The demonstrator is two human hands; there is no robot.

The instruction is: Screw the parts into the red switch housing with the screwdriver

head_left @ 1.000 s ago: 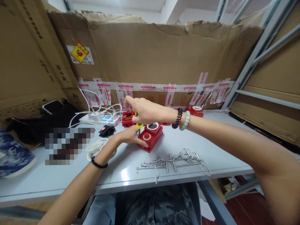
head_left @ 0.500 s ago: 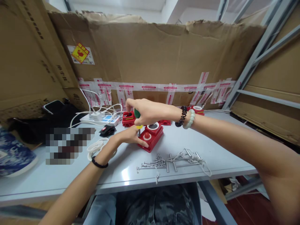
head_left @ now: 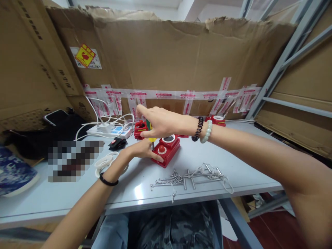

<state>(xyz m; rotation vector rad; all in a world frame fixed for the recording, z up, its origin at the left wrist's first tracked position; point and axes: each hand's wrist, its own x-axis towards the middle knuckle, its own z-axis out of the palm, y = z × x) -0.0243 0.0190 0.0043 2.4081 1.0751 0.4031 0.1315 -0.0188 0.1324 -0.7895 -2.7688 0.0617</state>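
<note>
A red box (head_left: pixel 168 150) with a red button and a black round opening on top lies on the grey table (head_left: pixel 77 193). My left hand (head_left: pixel 141 149) presses against its left side, fingers wrapped along the edge. My right hand (head_left: pixel 158 121) is above it, closed around the green and yellow handle of a screwdriver (head_left: pixel 149 129) that stands upright with its tip down at the box's left corner. My right wrist wears a black coil band and a pale green bead bracelet.
A heap of long screws and white string (head_left: pixel 190 176) lies near the table's front edge. More red boxes (head_left: pixel 140 128) stand behind, one (head_left: pixel 216 120) at the back right. A white power strip (head_left: pixel 109 130) with cables, a coiled white cable (head_left: pixel 105 162) and a cardboard wall (head_left: pixel 168 58) surround the spot.
My right hand has turned on the screwdriver handle, fingers shifting their hold. The left hand and red box stay put. The view has tipped slightly.
</note>
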